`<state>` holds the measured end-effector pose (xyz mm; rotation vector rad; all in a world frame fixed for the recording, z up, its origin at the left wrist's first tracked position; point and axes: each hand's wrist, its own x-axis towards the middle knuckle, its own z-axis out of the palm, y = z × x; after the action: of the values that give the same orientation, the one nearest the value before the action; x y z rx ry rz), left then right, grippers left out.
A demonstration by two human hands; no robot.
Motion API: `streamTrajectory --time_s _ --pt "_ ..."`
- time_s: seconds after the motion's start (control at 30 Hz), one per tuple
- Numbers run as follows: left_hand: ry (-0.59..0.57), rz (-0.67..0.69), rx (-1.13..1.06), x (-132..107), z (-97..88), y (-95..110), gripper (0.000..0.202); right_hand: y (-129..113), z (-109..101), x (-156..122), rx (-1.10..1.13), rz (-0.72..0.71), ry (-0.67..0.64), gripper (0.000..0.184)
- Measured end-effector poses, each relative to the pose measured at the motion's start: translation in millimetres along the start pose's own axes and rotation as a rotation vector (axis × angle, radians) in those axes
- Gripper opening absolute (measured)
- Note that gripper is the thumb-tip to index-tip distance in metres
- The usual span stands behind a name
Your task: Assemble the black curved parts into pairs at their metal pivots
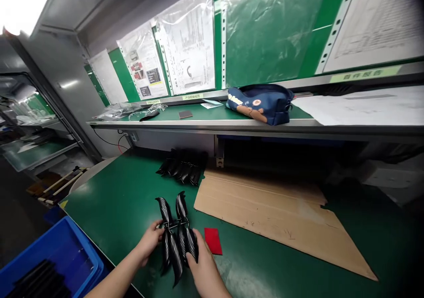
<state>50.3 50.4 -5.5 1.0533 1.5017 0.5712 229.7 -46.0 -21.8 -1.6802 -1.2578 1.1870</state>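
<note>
A cluster of glossy black, ridged blade-shaped parts (174, 249), joined at the middle by a thin black crossbar, is between my two hands above the green bench. My left hand (150, 241) pinches its left side near the crossbar. On the lower right blade, my right hand (204, 262) is closed, with the thumb on the near side and the fingers behind. The far blades point away from me, their tips curved. Just right of the right hand lies a small red card (213, 240) on the bench top.
More black blade parts (183, 165) lie in a row at the bench's back. Flat cardboard (261, 214) covers the right. A blue bin (74, 249) holding black parts stands lower left. Above runs a shelf (185, 122) with a navy pouch (261, 103) and papers.
</note>
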Motion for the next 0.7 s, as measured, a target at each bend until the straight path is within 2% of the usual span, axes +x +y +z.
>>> streamTrajectory --time_s 0.13,0.37,0.43,0.57,0.7 --pt "-0.031 -0.041 -0.024 1.3 -5.9 1.6 0.045 -12.3 9.2 7.7 -0.046 -0.028 0.029 0.067" --pt "-0.018 -0.062 -0.058 9.6 -15.4 -9.0 0.06 -7.1 9.4 4.2 -0.045 -0.004 -0.093 0.066" --pt "-0.021 -0.062 -0.059 10.4 -15.9 -10.7 0.066 -11.6 5.9 1.3 -0.106 -0.026 -0.118 0.066" --pt "-0.048 -0.046 -0.046 7.5 -15.2 -8.0 0.064 -28.5 -13.3 -10.1 -0.296 -0.137 -0.157 0.055" --pt "-0.053 -0.015 -0.011 3.4 -13.7 -3.1 0.053 -28.7 -46.6 -36.8 -0.303 -0.064 -0.192 0.043"
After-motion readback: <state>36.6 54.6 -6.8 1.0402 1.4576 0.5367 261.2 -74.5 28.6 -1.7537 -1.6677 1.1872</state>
